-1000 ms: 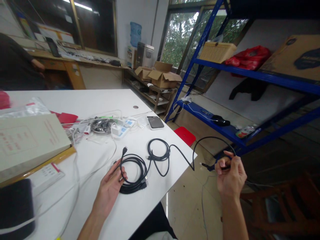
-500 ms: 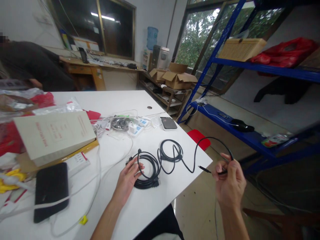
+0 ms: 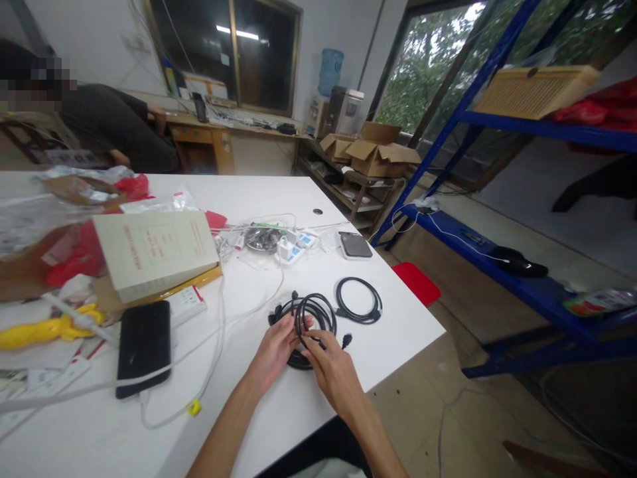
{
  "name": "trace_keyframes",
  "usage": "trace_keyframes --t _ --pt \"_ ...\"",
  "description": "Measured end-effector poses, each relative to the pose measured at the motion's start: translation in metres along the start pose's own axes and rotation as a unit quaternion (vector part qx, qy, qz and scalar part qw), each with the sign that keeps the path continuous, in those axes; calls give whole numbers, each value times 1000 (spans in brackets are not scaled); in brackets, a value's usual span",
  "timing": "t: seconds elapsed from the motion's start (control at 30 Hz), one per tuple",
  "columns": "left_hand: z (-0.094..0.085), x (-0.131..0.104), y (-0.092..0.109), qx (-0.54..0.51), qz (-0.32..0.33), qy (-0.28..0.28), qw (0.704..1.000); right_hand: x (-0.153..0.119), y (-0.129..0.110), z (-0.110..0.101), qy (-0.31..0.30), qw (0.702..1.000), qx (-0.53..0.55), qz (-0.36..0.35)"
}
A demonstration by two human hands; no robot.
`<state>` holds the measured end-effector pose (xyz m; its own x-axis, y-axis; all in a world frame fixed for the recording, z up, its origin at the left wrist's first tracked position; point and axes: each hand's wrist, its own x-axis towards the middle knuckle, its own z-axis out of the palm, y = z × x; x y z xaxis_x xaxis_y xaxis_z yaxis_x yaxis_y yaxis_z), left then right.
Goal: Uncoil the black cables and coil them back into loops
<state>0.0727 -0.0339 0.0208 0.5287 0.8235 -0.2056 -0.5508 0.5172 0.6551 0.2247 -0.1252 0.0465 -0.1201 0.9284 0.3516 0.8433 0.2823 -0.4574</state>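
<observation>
A small loop of black cable (image 3: 328, 307) is held between my two hands, over a thicker black coil (image 3: 300, 360) lying on the white table. My left hand (image 3: 275, 348) has its fingers closed on the loop's left side. From the right, my right hand (image 3: 331, 362) pinches the same loop near its lower part. A black plug end (image 3: 347, 340) sticks out just right of my right hand. Behind, to the right, a separate round black coil (image 3: 358, 318) lies flat on the table.
At the left are a beige box (image 3: 159, 255), a black phone-like device (image 3: 144, 345), white cables and plastic bags. Power strips (image 3: 293, 249) and a grey-topped device (image 3: 355, 245) lie farther back. A red stool (image 3: 417, 283) and blue shelf (image 3: 497, 265) stand right. A person sits far left.
My right hand has come left from beyond the table edge, and its cable is now looped between both hands. The coil behind lies separate. The view has shifted left.
</observation>
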Motion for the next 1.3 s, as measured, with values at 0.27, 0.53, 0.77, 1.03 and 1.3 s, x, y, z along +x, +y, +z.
trace_keyframes --t 0.27,0.53,0.77,1.03,1.3 --pt "5 -3 2 24 27 -29 999 4 14 11 -7 996 -83 14" --pt "8 -8 5 15 10 -24 1000 4 15 5 -26 988 -128 -80" --pt "1 -18 8 9 33 -117 993 -2 11 -13 -1 979 -132 -157" --pt "0 -20 23 82 44 -124 988 -7 11 1 42 990 -18 -130" --pt "-14 -9 24 384 191 82 900 -11 22 15 -33 983 -138 -116"
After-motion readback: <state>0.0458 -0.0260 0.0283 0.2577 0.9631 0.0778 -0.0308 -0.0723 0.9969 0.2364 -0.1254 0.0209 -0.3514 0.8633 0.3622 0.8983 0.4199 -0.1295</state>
